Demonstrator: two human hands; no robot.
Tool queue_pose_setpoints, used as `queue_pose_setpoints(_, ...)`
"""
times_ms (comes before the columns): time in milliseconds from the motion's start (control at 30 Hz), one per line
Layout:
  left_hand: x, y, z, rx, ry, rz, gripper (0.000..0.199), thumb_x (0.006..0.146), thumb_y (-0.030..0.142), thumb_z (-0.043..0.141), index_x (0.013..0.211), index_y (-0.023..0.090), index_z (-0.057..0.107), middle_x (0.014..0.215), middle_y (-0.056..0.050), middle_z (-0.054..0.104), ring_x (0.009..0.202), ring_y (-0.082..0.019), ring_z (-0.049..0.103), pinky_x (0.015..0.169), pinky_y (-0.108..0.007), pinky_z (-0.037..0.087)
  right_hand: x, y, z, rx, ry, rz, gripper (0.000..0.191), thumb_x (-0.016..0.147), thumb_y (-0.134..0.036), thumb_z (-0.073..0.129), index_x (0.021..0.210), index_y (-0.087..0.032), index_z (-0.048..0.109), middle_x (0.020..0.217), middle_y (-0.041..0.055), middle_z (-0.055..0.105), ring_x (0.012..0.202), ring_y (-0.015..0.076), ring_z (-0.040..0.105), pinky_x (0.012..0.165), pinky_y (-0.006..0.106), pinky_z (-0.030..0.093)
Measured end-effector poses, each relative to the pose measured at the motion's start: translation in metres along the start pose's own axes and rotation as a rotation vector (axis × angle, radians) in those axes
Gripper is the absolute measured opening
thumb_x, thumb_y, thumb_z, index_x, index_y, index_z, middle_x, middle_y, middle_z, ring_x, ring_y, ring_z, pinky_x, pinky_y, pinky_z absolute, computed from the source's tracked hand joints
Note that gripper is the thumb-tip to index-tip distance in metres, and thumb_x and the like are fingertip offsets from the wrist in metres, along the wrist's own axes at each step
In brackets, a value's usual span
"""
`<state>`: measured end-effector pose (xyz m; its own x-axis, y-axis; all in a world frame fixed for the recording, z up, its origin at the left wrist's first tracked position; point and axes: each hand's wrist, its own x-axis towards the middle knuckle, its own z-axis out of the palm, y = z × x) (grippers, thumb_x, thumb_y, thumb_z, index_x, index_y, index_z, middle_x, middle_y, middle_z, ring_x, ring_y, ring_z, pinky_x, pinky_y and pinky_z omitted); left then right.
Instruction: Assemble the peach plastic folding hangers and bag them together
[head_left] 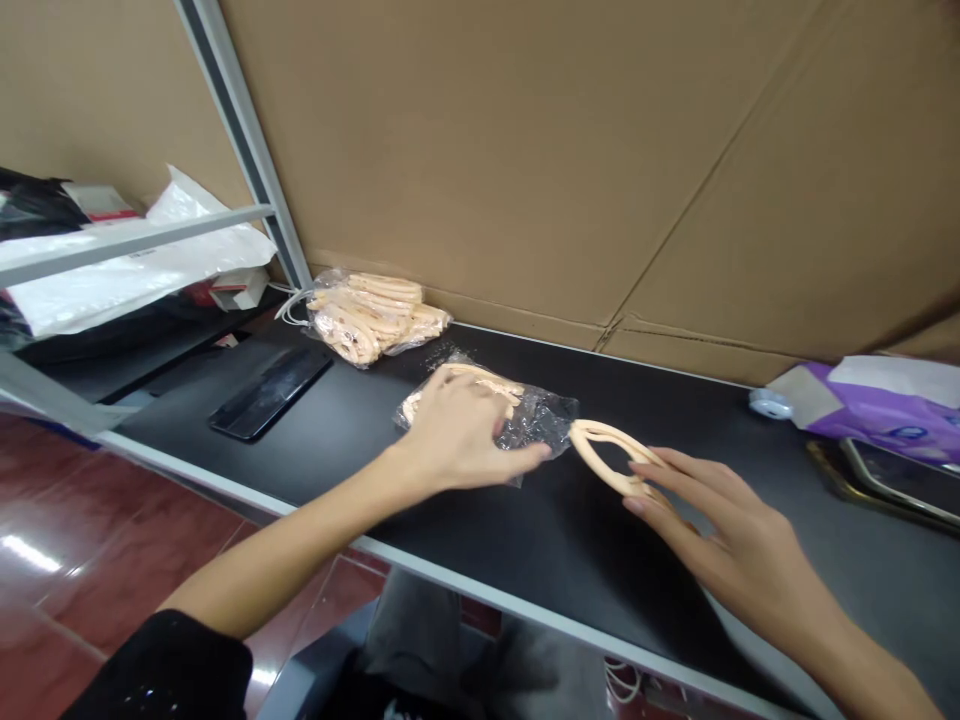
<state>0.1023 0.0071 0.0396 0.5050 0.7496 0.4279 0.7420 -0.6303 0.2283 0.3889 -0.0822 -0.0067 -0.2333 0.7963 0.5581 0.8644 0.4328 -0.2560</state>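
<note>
My right hand (739,525) pinches one end of a beige, long oval loop (598,473) between thumb and fingers. The loop is tilted over the black table, its far end close to a clear plastic bag (547,412). Beige pieces (487,380) of similar colour show inside this bag. Over the bag lies my left hand (457,430), fingers and thumb apart; it covers part of the bag, and whether it touches it I cannot tell. Farther back, against the cardboard wall, sits a pile of clear bags (379,310) filled with beige loops.
A black phone (270,392) lies at left on the table (510,560). White plastic packaging (142,265) rests beside the metal frame (247,140). At right are a purple tissue pack (885,400) and another phone (904,478). Brown cardboard (562,170) stands behind the table.
</note>
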Motion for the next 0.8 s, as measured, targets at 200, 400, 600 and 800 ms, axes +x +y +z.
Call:
queue_pose_setpoints(200, -0.01, 0.033, 0.019, 0.138, -0.027, -0.091, 0.022, 0.081, 0.032, 0.06, 0.071, 0.016, 0.07, 0.076, -0.01, 0.075, 0.079, -0.028, 0.07, 0.084, -0.045, 0.044, 0.035, -0.014, 0.027, 0.016, -0.095, -0.166, 0.033, 0.097, -0.047, 0.055, 0.111, -0.023, 0.073, 0.114, 0.0096, 0.074, 0.103, 0.0269, 0.067, 0.086, 0.042, 0.058)
queue_pose_setpoints(400, -0.025, 0.036, 0.034, 0.117, 0.221, -0.098, 0.016, 0.081, 0.022, 0.056, 0.076, 0.016, 0.069, 0.078, -0.008, 0.074, 0.073, -0.024, 0.069, 0.078, -0.042, 0.042, 0.047, -0.014, 0.039, 0.05, -0.113, -0.237, 0.033, 0.097, -0.046, 0.055, 0.113, -0.023, 0.074, 0.117, 0.011, 0.074, 0.109, 0.0302, 0.066, 0.09, 0.048, 0.057)
queue_pose_setpoints(600, -0.031, 0.035, 0.043, 0.114, 0.363, -0.037, 0.012, 0.082, 0.022, 0.058, 0.077, 0.018, 0.067, 0.078, -0.006, 0.072, 0.068, -0.022, 0.067, 0.071, -0.04, 0.041, 0.074, -0.042, 0.061, 0.191, -0.114, -0.124, 0.027, 0.09, -0.029, 0.057, 0.111, -0.024, 0.074, 0.12, 0.0105, 0.073, 0.111, 0.0292, 0.068, 0.097, 0.048, 0.057)
queue_pose_setpoints(800, -0.036, 0.029, 0.04, 0.104, 0.365, -0.067, 0.014, 0.086, 0.022, 0.056, 0.079, 0.018, 0.068, 0.075, -0.005, 0.071, 0.063, -0.02, 0.065, 0.067, -0.037, 0.042, 0.071, -0.058, 0.073, 0.294, -0.158, -0.063, 0.04, 0.085, -0.023, 0.057, 0.123, -0.02, 0.069, 0.136, 0.0138, 0.063, 0.125, 0.0291, 0.062, 0.106, 0.046, 0.052)
